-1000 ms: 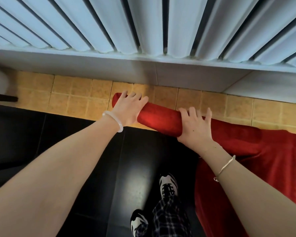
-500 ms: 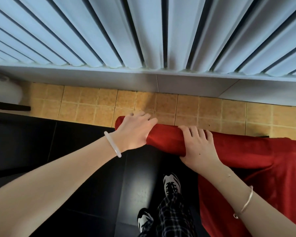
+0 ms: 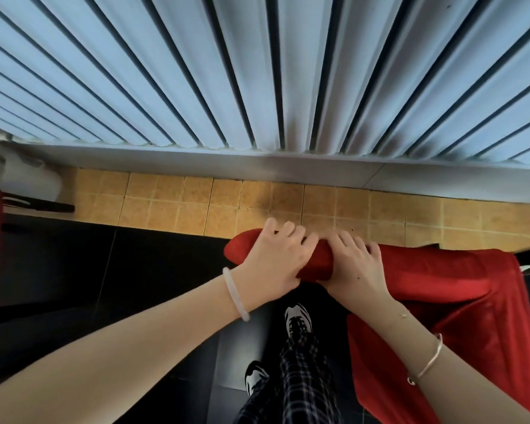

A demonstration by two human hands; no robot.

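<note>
Curtain, pleated, pale blue: fills the upper frame. Red cloth, centre right: its rolled end lies under both hands, and the loose part spreads to the lower right, cut off by the frame edge. Left hand and right hand, side by side: fingers curl over the roll, gripping it. Thumbs are mostly hidden beneath.

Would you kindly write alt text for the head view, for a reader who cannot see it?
A person's left hand and right hand grip the rolled end of a red cloth, whose loose part hangs at right. Below are black tiles and white sneakers; beyond, orange tiles and pale blue pleated curtains.
</note>
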